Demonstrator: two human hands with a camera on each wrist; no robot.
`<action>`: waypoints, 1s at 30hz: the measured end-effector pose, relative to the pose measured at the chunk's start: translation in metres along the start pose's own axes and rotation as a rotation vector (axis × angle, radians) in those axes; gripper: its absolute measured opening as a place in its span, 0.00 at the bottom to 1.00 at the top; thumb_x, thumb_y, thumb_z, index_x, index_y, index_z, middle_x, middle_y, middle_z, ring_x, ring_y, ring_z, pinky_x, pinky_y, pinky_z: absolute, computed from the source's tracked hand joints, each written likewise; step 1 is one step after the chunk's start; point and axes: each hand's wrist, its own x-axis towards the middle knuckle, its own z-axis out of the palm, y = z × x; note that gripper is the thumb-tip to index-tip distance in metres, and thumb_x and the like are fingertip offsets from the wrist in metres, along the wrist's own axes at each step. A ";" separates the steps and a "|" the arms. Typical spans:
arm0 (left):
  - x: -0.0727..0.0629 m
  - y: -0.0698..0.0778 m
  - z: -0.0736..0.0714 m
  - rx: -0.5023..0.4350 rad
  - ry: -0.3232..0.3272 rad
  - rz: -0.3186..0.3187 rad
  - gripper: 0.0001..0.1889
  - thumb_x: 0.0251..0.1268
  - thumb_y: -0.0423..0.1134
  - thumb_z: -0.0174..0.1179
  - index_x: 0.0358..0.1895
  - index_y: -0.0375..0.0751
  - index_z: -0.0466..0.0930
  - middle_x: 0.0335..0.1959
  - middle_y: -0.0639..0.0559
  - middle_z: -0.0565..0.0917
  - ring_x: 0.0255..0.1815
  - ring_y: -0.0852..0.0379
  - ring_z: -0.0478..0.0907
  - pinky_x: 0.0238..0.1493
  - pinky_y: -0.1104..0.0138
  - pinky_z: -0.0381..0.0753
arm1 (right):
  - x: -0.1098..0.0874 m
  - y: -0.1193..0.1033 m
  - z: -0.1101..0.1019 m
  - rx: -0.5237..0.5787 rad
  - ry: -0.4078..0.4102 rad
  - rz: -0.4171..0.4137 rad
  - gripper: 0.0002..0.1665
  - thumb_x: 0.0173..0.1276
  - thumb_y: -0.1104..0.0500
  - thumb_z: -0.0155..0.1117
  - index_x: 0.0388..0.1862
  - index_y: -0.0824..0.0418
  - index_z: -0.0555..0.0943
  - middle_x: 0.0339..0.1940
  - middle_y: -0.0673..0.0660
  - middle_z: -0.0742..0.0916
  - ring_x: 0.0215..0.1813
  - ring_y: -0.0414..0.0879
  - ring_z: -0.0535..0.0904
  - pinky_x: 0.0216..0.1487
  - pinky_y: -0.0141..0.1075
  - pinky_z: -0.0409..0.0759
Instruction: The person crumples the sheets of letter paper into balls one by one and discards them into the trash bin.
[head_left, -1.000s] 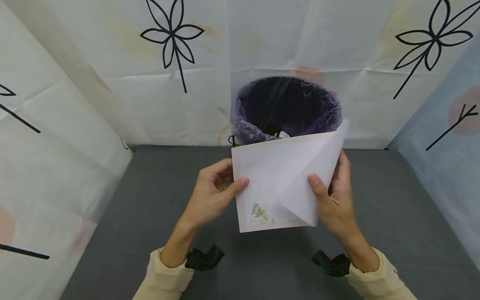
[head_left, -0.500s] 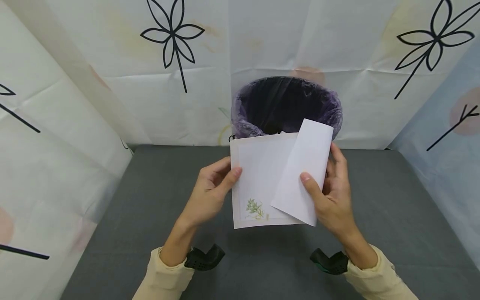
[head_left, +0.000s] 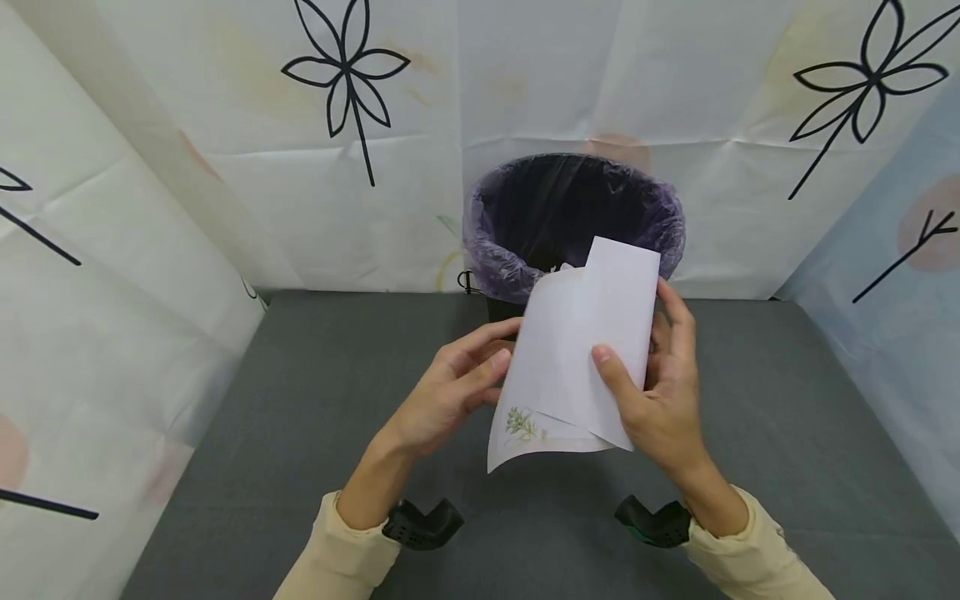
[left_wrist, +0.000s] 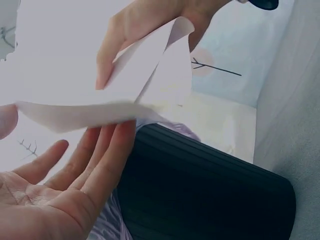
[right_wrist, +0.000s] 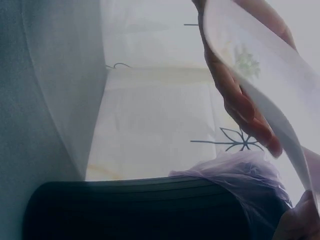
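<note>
A white sheet of paper [head_left: 570, 350] with a small green plant print near its lower left corner is held up before the bin. Its right part is folded over to the front, and its left part bends backward. My right hand [head_left: 663, 392] pinches the folded right side, thumb in front and fingers behind. At the left edge is my left hand [head_left: 450, 392]. In the left wrist view its fingers [left_wrist: 107, 155] reach fairly straight against the underside of the paper, with the thumb apart from them. The right wrist view shows the paper [right_wrist: 280, 65] curving beside the left hand [right_wrist: 240, 100].
Behind the paper stands a dark bin [left_wrist: 200, 190] lined with a purple plastic bag [head_left: 495, 258]; something white shows inside. A grey tabletop [head_left: 315, 400] lies below. White cloth walls [head_left: 225, 208] with flower drawings surround it. Each wrist carries a black device [head_left: 423, 525].
The right part of the sheet has been folded over to the left. The left hand has moved right, and the left side of the paper now bends backward.
</note>
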 end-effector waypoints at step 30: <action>0.016 -0.008 0.021 0.239 0.141 0.058 0.23 0.72 0.26 0.59 0.68 0.29 0.71 0.55 0.33 0.82 0.50 0.47 0.85 0.47 0.57 0.86 | 0.003 0.002 0.010 -0.004 -0.066 0.030 0.38 0.75 0.66 0.39 0.83 0.61 0.47 0.75 0.61 0.64 0.67 0.55 0.64 0.63 0.37 0.64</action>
